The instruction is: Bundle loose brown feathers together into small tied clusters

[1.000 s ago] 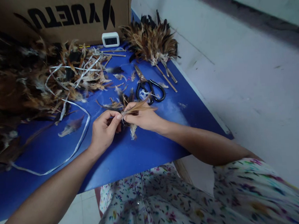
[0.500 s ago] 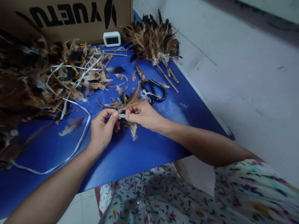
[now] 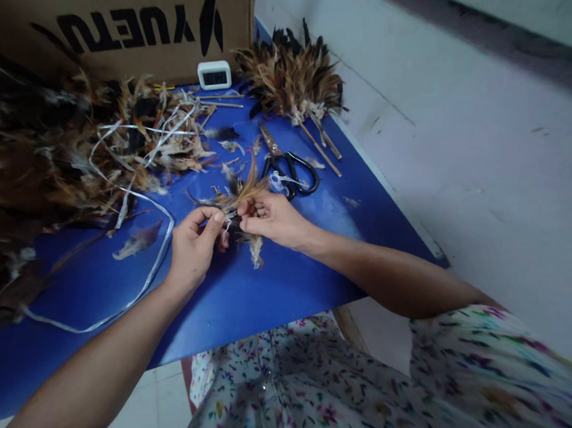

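My left hand (image 3: 198,245) pinches a short white plastic strip (image 3: 229,219) between thumb and index finger, and its loose end curls below the fingertips. Just to its right is my right hand (image 3: 274,221), fingers bent, with a gap between thumb and forefinger and nothing visibly held there. Brown and black loose feathers (image 3: 239,191) lie right behind both hands, some touching my right fingers. A small pale feather (image 3: 255,249) rests under the right hand. Beyond that hand, black-handled scissors (image 3: 290,168) lie with a white strip tangled at the handle.
A large feather pile (image 3: 93,155) covers the left of the blue table (image 3: 233,301), with a long white ribbon (image 3: 160,260) trailing from it. Behind are a cardboard box (image 3: 160,60) and a small digital clock (image 3: 214,75). Feather bundles on sticks (image 3: 297,78) stand near the wall.
My right thumb and forefinger have parted from the white strip, which now stays in my left fingers. The brown feathers by my right hand have shifted upright a little.
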`<state>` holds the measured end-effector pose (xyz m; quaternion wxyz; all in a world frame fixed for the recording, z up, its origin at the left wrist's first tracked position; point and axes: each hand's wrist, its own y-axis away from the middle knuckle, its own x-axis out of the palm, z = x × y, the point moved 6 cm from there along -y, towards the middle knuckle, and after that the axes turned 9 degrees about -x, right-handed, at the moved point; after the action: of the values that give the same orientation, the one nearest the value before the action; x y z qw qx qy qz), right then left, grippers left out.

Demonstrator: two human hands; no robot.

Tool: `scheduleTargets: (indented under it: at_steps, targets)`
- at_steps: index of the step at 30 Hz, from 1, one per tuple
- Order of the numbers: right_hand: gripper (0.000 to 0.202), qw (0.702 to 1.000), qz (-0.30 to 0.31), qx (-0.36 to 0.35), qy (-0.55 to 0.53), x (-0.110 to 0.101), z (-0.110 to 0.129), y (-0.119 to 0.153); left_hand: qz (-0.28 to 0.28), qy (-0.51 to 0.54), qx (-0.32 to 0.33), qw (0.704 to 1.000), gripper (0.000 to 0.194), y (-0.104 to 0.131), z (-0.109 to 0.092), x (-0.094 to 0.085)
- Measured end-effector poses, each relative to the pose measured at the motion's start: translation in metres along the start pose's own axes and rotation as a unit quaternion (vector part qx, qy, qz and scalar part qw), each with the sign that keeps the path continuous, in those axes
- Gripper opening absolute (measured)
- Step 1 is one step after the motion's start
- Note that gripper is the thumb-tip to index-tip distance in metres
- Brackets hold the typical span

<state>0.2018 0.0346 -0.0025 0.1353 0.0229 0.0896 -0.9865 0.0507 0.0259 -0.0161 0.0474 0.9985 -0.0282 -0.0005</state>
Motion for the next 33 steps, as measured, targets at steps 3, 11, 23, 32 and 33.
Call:
scheduleTargets:
  at_steps: [3, 11, 23, 32, 33]
  targets:
    - [0.023, 1.0, 0.012, 0.0, 0.005, 0.003, -0.001, 0.001, 0.003, -0.003, 0.001, 1.0, 0.027, 0.0, -0.001, 0.001]
    - [0.015, 0.996, 0.037, -0.012, 0.077, 0.008, -0.007, 0.003, 0.026, -0.047, 0.028, 0.998, 0.024, 0.004, -0.003, 0.005]
    - [0.012, 0.967, -0.084, -0.123, 0.206, -0.058, 0.025, -0.015, 0.012, 0.061, 0.007, 0.998, 0.029, -0.002, -0.009, -0.003]
    - [0.017, 0.89, -0.18, -0.104, 0.405, -0.139, -0.006, -0.036, -0.016, 0.117, 0.001, 0.993, 0.033, -0.01, -0.015, -0.014]
    - [0.016, 0.875, -0.182, -0.115, 0.434, -0.141, -0.006, -0.036, -0.017, 0.121, 0.0, 0.993, 0.032, -0.01, -0.014, -0.015]
